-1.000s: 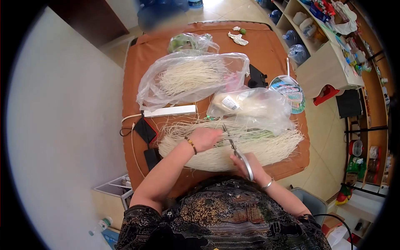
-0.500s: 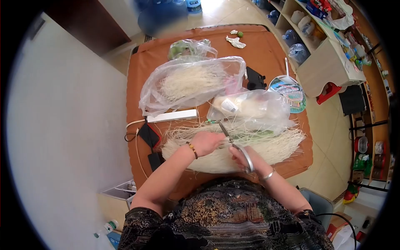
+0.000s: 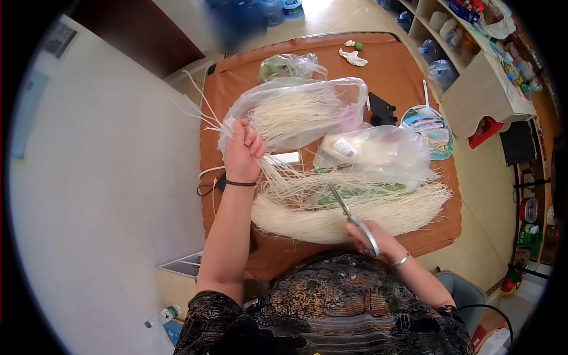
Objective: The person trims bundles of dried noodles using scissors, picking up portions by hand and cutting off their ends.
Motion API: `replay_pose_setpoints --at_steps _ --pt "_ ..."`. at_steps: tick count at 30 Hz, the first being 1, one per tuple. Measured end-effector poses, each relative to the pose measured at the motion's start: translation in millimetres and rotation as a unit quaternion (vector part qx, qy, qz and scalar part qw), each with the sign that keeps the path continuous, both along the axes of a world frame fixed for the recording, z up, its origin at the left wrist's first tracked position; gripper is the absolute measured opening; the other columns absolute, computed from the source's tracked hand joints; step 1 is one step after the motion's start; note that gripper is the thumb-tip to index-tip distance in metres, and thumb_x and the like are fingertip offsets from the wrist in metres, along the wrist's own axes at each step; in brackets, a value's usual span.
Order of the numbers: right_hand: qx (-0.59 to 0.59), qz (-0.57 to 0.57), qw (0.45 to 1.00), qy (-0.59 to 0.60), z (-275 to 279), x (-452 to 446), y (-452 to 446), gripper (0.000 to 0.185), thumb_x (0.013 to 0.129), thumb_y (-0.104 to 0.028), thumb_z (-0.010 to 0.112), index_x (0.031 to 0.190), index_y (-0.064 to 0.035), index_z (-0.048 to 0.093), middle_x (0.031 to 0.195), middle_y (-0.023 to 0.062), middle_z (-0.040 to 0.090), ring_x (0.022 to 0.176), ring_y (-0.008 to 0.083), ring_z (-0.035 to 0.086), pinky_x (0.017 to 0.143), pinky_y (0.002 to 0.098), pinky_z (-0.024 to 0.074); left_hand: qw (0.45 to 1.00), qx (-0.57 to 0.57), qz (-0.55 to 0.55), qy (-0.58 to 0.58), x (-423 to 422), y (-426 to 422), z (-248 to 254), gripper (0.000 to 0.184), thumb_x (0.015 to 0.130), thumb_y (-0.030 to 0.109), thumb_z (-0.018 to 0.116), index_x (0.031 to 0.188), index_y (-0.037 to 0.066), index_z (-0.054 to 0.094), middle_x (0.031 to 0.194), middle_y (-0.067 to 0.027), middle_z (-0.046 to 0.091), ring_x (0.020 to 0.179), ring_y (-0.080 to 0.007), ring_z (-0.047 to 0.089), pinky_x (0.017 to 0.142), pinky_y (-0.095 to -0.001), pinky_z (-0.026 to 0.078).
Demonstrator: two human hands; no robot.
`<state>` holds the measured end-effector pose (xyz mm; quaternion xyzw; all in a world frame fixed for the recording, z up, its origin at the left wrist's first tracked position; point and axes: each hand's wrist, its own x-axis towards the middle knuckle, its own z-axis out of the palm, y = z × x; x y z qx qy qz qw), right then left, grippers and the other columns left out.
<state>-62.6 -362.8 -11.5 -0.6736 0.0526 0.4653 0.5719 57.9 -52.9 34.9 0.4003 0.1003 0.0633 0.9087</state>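
My left hand (image 3: 242, 155) is closed around a bunch of thin white strands, raised over the left side of the table, with loose ends sticking out to the upper left. Below and to its right lies a long heap of pale noodle-like strands (image 3: 307, 223), with something green (image 3: 378, 192) showing among them. Over the heap's near side, my right hand (image 3: 376, 239) grips metal scissors (image 3: 355, 220) that point up and left. A clear bag of strands (image 3: 296, 112) lies behind my left hand, and another clear bag with a label (image 3: 378, 151) sits behind the heap.
The brown-covered table (image 3: 378, 77) also bears a bag of green items (image 3: 287, 68), a black object (image 3: 381, 109), a round fan (image 3: 427, 131), crumpled tissue (image 3: 353, 57) and a white power strip (image 3: 287, 158). Shelves (image 3: 467, 47) stand at the right, a white wall (image 3: 112, 160) at the left.
My left hand has risen away from the heap to the upper left, pulling a bunch of strands with it. The scissors stay in my right hand near the heap. The view has shifted a little.
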Motion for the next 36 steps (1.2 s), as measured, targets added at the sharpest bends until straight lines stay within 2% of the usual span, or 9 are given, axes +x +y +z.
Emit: replay_pose_setpoints --at_steps 2,4,8,13,15,19,23,30,36 --pt "-0.001 0.003 1.0 0.005 -3 -1 -1 0.052 0.086 -0.054 0.053 0.068 -0.0054 0.048 0.055 -0.0005 0.045 0.049 0.009 0.045 0.045 0.0241 0.039 1.0 0.001 -0.008 -0.013 -4 5 -1 0.023 0.099 0.029 0.037 0.097 0.01 0.048 0.063 0.0036 0.033 0.05 -0.0071 0.03 0.045 -0.0215 0.028" --pt "-0.003 0.005 1.0 0.004 -4 1 -1 0.052 0.086 -0.054 0.053 0.068 -0.0055 0.047 0.055 -0.0008 0.045 0.049 0.0088 0.045 0.045 0.0242 0.0389 0.994 0.106 -0.023 0.027 -9 2 4 0.022 0.099 0.028 0.038 0.097 0.009 0.048 0.063 0.0035 0.033 0.05 -0.0071 0.03 0.045 -0.0216 0.028" --pt "-0.001 -0.009 0.999 -0.04 19 6 1 0.046 0.086 -0.048 0.057 0.071 -0.0053 0.049 0.056 -0.0018 0.044 0.049 0.0079 0.046 0.045 0.0233 0.0382 0.993 0.104 -0.033 0.046 -13 -6 -3 0.02 0.098 0.027 0.041 0.097 0.009 0.047 0.063 0.0031 0.034 0.05 -0.0069 0.031 0.045 -0.0219 0.029" --pt "0.023 -0.035 0.996 -0.077 37 22 2 0.04 0.084 -0.042 0.063 0.08 -0.0031 0.051 0.064 0.0027 0.051 0.06 0.0103 0.051 0.054 0.0244 0.0418 0.942 0.217 -0.194 0.164 -27 -9 -6 0.023 0.095 0.028 0.048 0.099 0.005 0.048 0.065 0.0027 0.039 0.05 -0.0067 0.034 0.045 -0.0228 0.031" --pt "0.016 -0.015 0.977 -0.213 25 23 1 0.045 0.083 -0.043 0.062 0.088 -0.0006 0.051 0.075 0.0089 0.056 0.071 0.0162 0.052 0.065 0.0296 0.0437 0.913 0.233 -0.269 0.198 -35 -13 -7 0.022 0.095 0.029 0.048 0.099 0.007 0.048 0.065 0.0036 0.038 0.051 -0.0058 0.033 0.045 -0.0217 0.03" --pt "-0.045 0.082 0.973 -0.212 19 34 0 0.06 0.081 -0.054 0.057 0.104 0.0017 0.05 0.085 0.0143 0.057 0.079 0.0223 0.052 0.074 0.0328 0.0435 0.849 0.237 -0.422 0.211 -56 -23 -10 0.023 0.097 0.032 0.043 0.103 0.009 0.047 0.064 0.0055 0.033 0.052 -0.0055 0.029 0.046 -0.0206 0.025" --pt "-0.029 0.13 0.973 -0.188 20 33 3 0.064 0.081 -0.054 0.058 0.108 0.0029 0.05 0.089 0.0156 0.058 0.082 0.0224 0.053 0.076 0.0337 0.0434 0.797 0.216 -0.505 0.251 -77 -36 -23 0.029 0.097 0.036 0.042 0.104 0.009 0.047 0.063 0.0056 0.032 0.051 -0.0057 0.028 0.045 -0.0205 0.025" --pt "0.016 0.1 0.984 -0.15 4 16 4 0.066 0.082 -0.053 0.058 0.114 0.0044 0.051 0.091 0.0139 0.058 0.083 0.0202 0.052 0.076 0.0314 0.0432 0.758 0.181 -0.566 0.27 -94 -49 -36 0.032 0.097 0.038 0.042 0.104 0.008 0.048 0.064 0.0058 0.031 0.051 -0.0052 0.027 0.044 -0.0202 0.025" --pt "0.044 0.091 0.995 0.0 0 15 7 0.052 0.088 -0.054 0.05 0.087 -0.0015 0.055 0.068 0.0035 0.054 0.061 0.0104 0.05 0.055 0.0249 0.0413 0.731 0.227 -0.579 0.28 -102 -49 -51 0.033 0.095 0.041 0.043 0.102 0.009 0.048 0.064 0.006 0.031 0.052 -0.0044 0.027 0.044 -0.0195 0.025"
